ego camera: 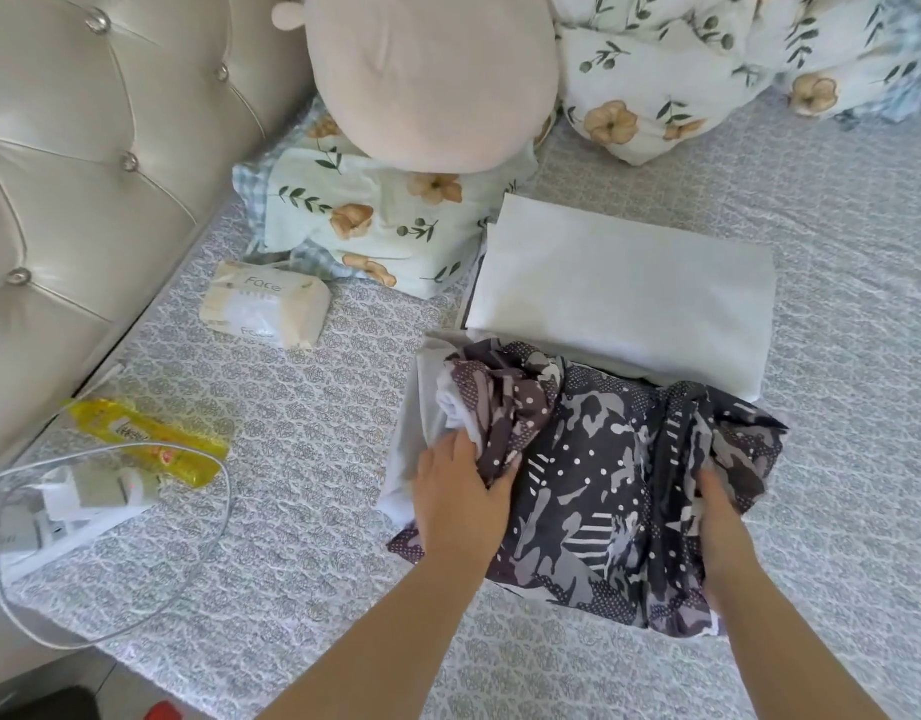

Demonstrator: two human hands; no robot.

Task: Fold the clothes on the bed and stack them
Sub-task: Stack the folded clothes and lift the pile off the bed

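Both hands are on the dark patterned garment (593,480), which lies bunched on the bed (302,537) directly under them, its far edge overlapping a folded white cloth (624,283) just beyond the fingertips. The left hand (461,491) has fingers and thumb curled round a gathered fold at the garment's left side; the right hand (720,517) is sunk into a ridge of fabric on the right, fingers mostly hidden, apparently gripping it.

To do this fold well, the bunches probably want pulling outward and flat first — tension between the two hands — so the edges line up before the cloth is doubled over (otherwise the creases get trapped inside).

The garment is thin and limp-looking, dark purplish-grey with pale camouflage-like blotches, dots and stripes — a lighter piece of white fabric (422,407) shows beneath its left edge.
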